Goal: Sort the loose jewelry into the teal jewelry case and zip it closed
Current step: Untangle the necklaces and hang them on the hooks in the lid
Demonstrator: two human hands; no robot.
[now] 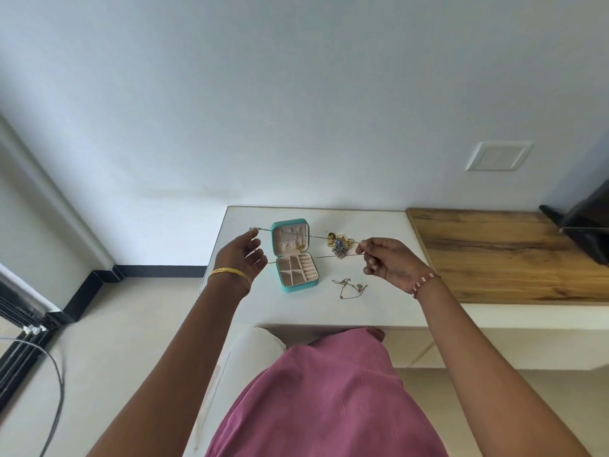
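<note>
The left hand (244, 255) and right hand (384, 260) each pinch an end of a thin chain necklace (324, 238), stretched taut above the open teal jewelry case (294, 255) on the white worktop (379, 305). Right of the case lie a jewelry pile (339, 244) and, nearer, a loose chain (350, 287). No writing is readable.

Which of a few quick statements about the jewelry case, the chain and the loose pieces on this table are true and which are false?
1. The teal jewelry case is zipped shut. False: it lies open, lid up.
2. Both hands hold a thin chain stretched above the case. True.
3. The left hand is at the chain's clasp end. True.
4. The heap of loose jewelry lies left of the case. False: it lies right of it.
5. The right hand rests flat on the table. False: it pinches the chain.
</note>
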